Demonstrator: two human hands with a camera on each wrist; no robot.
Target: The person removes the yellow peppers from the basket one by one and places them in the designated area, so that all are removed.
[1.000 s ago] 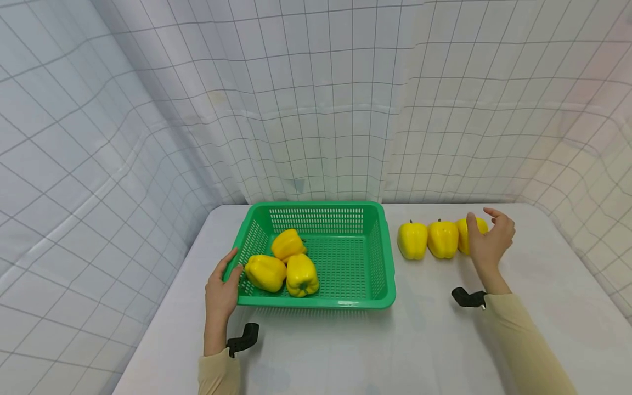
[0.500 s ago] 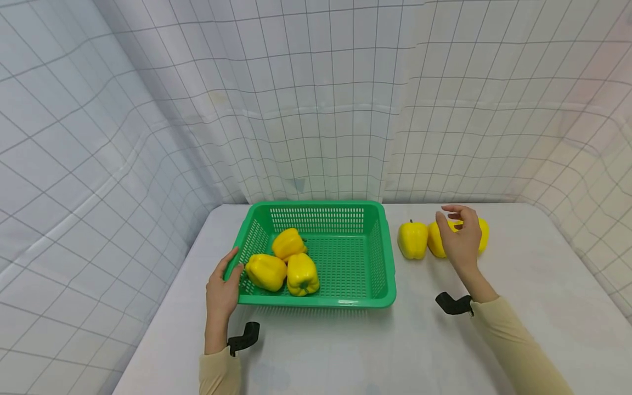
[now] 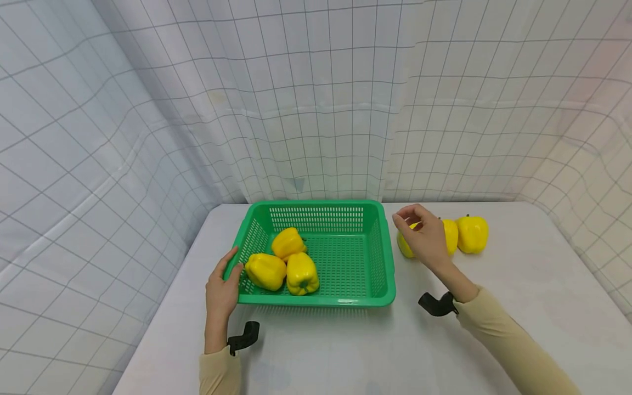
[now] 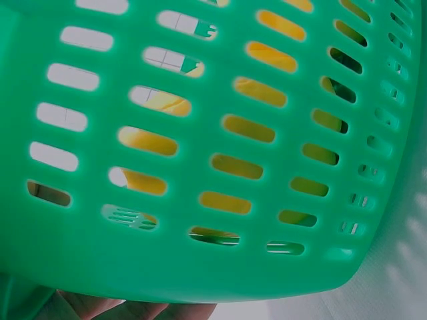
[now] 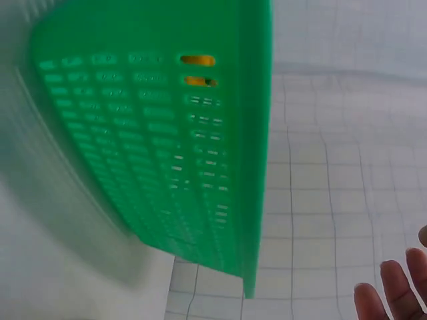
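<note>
At the left end of the green plastic basket (image 3: 316, 302) my left hand (image 3: 221, 296) holds the rim, thumb at the inner side. In the left wrist view, fingers (image 4: 133, 311) show at the edge of the basket's slotted wall (image 4: 187, 273). My right hand (image 3: 425, 237) is loosely curved and holds nothing. It overlaps the leftmost yellow bell pepper (image 3: 406, 249) of a row of three, just right of the basket. The middle pepper (image 3: 451, 236) is partly covered by the hand; the right pepper (image 3: 472, 234) shows whole. Right fingertips (image 5: 393, 283) appear in the right wrist view.
Inside the basket, toward its left, lie three yellow bell peppers: one at the back (image 3: 288, 244), one at the left (image 3: 265, 271) and one at the front (image 3: 302, 274). A white grid-patterned curtain (image 3: 321, 109) stands behind the white table (image 3: 336, 356).
My right hand has moved left along the row, from the right pepper across the middle one to the leftmost. The left hand and the basket have stayed in place.
</note>
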